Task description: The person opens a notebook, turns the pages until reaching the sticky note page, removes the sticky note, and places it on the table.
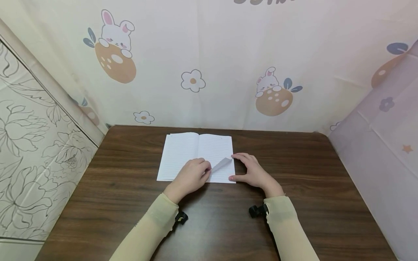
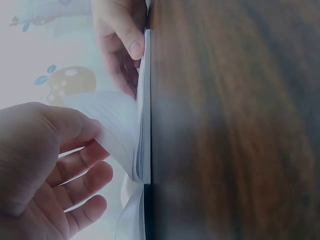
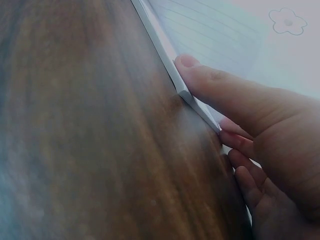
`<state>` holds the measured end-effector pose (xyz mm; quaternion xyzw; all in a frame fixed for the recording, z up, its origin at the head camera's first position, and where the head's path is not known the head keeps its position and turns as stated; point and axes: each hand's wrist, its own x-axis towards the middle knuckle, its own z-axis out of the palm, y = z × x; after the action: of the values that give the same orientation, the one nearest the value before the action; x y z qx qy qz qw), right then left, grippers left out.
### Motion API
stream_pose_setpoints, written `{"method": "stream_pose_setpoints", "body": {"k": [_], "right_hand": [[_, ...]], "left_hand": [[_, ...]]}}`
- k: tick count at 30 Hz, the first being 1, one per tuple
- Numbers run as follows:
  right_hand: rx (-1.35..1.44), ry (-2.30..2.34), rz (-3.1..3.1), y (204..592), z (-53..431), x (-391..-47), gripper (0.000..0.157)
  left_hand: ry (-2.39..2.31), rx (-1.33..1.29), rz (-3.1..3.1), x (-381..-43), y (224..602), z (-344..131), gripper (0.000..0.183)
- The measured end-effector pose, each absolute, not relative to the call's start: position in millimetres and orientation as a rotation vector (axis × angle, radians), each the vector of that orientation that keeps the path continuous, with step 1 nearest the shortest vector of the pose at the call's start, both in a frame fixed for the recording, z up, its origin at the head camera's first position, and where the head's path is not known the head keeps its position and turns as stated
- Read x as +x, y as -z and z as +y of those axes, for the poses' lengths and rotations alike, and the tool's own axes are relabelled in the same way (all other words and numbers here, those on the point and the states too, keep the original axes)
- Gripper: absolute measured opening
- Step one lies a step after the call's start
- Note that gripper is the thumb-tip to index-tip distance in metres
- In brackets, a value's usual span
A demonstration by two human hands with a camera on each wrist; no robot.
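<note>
An open lined notebook (image 1: 183, 152) lies flat on the dark wooden table. My left hand (image 1: 193, 174) is over its lower middle and pinches the near edge of a single page (image 2: 112, 117) between thumb and forefinger, the other fingers loosely bent. That page is lifted and curls up off the right-hand stack. At the notebook's right edge, my right hand (image 1: 254, 172) has thumb and forefinger spread apart. Its thumb (image 3: 200, 75) rests on the paper near the lower right corner, while the forefinger touches the edge farther up.
The wooden table (image 1: 303, 174) extends to both sides of the notebook. A pale curtain (image 1: 225, 58) printed with rabbits and flowers hangs right behind it. Floral panels (image 1: 29, 152) stand at the left. Both wrists carry black camera mounts (image 1: 258, 211).
</note>
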<state>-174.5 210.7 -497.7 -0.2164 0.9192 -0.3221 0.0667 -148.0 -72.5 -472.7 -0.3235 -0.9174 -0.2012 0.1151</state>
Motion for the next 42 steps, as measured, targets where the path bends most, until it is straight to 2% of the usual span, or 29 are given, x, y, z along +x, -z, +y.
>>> {"method": "stream_pose_setpoints", "body": {"k": [12,23,42], "right_hand": [[-0.595,0.97,2.77,500,211,-175,0.095],[-0.636,0.974,2.772,497,211,-174,0.082],[-0.614,0.963,2.747,499,212,-175,0.082]], "left_hand": [[0.658,-0.9,-2.696,-149,468,-77,0.004],[0.685,-0.859,-2.673,-152,467,-78,0.005],[0.831,-0.704,-2.611,-154,458,-92,0.012]]}}
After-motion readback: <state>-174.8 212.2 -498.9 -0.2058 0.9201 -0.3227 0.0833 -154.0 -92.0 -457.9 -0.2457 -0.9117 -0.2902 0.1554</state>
